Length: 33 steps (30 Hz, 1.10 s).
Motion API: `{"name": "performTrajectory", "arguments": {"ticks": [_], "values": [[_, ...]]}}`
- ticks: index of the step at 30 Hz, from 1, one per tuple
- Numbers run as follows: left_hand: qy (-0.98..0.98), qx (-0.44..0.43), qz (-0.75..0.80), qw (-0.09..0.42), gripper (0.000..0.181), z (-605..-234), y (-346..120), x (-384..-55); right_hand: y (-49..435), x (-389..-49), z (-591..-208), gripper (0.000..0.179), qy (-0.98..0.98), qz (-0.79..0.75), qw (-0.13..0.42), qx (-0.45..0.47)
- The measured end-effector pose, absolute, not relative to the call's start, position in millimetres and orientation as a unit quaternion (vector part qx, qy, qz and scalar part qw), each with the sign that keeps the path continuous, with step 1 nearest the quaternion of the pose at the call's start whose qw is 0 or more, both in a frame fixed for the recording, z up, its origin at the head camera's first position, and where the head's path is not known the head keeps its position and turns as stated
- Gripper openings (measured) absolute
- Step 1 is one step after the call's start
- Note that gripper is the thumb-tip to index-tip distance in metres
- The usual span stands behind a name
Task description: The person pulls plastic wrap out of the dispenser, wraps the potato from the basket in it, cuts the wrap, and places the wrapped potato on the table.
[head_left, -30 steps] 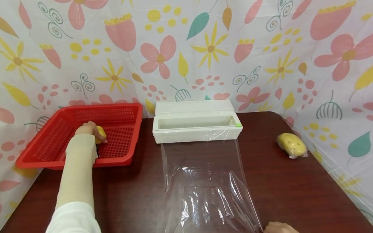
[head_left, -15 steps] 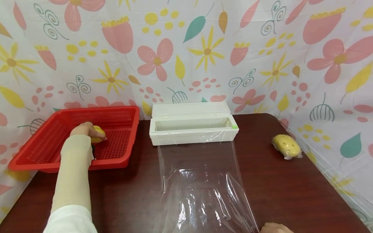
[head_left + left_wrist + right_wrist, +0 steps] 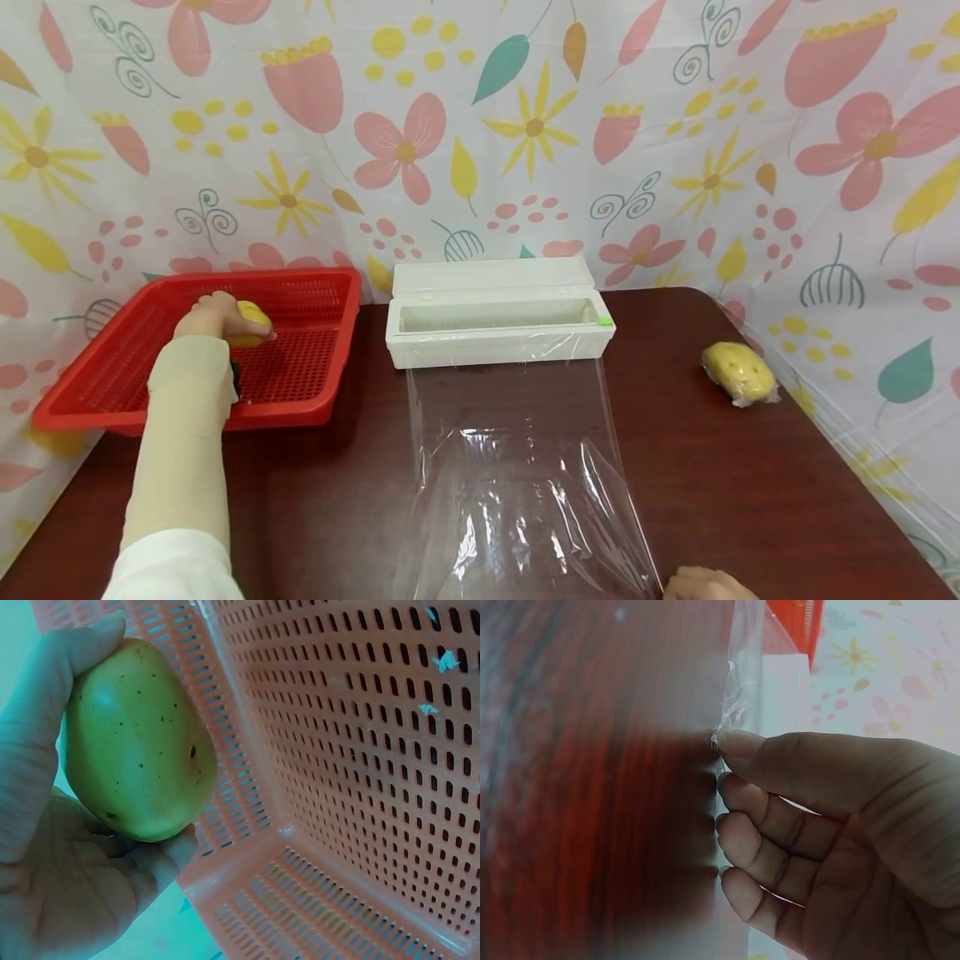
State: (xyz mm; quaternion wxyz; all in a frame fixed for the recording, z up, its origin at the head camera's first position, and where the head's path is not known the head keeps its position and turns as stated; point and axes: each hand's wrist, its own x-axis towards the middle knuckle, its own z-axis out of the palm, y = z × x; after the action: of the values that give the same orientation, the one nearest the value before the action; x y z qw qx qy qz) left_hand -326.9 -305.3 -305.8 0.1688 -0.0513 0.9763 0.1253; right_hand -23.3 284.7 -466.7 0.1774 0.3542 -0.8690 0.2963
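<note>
In the head view my left hand (image 3: pixel 210 317) is over the red basket (image 3: pixel 341 367), gripping a yellow potato (image 3: pixel 253 315). The left wrist view has the potato (image 3: pixel 139 746) between thumb and fingers, its smooth skin dotted with dark specks. At the bottom edge my right hand (image 3: pixel 705 585) is partly cut off. Seen from the right wrist, that hand (image 3: pixel 817 832) pinches the edge of the clear plastic wrap (image 3: pixel 739 697) between thumb and index finger. The plastic wrap (image 3: pixel 517 467) stretches from the white dispenser box (image 3: pixel 502 346) toward the front of the table.
A wrapped potato (image 3: pixel 738 372) lies on the right side of the dark wooden table (image 3: pixel 675 450). The dispenser's lid (image 3: pixel 491 277) stands up at the back. Behind the table hangs a floral cloth (image 3: pixel 480 125). Something dark (image 3: pixel 236 379) shows in the basket beside the left wrist.
My left hand has lifted slightly with the potato inside the basket. The view has shifted a little. My right hand keeps its hold on the plastic wrap.
</note>
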Motion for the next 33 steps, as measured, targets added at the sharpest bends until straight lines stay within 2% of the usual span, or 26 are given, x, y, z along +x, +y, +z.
{"name": "performTrajectory", "arguments": {"ticks": [10, 23, 33], "values": [[0.979, -0.046, 0.134, 0.147, 0.089, -291.2, -304.9, -317.7, 284.1, -22.3, -469.3, 0.042, -0.866, 0.299, 0.178, 0.359], [0.985, -0.003, 0.152, 0.086, 0.084, -276.0, -293.2, -315.8, 288.6, -25.0, -463.5, 0.043, -0.865, 0.299, 0.154, 0.373], [0.988, 0.035, 0.139, 0.054, 0.090, -264.0, -279.1, -309.3, 290.4, -26.0, -463.3, 0.040, -0.863, 0.302, 0.121, 0.386]]}}
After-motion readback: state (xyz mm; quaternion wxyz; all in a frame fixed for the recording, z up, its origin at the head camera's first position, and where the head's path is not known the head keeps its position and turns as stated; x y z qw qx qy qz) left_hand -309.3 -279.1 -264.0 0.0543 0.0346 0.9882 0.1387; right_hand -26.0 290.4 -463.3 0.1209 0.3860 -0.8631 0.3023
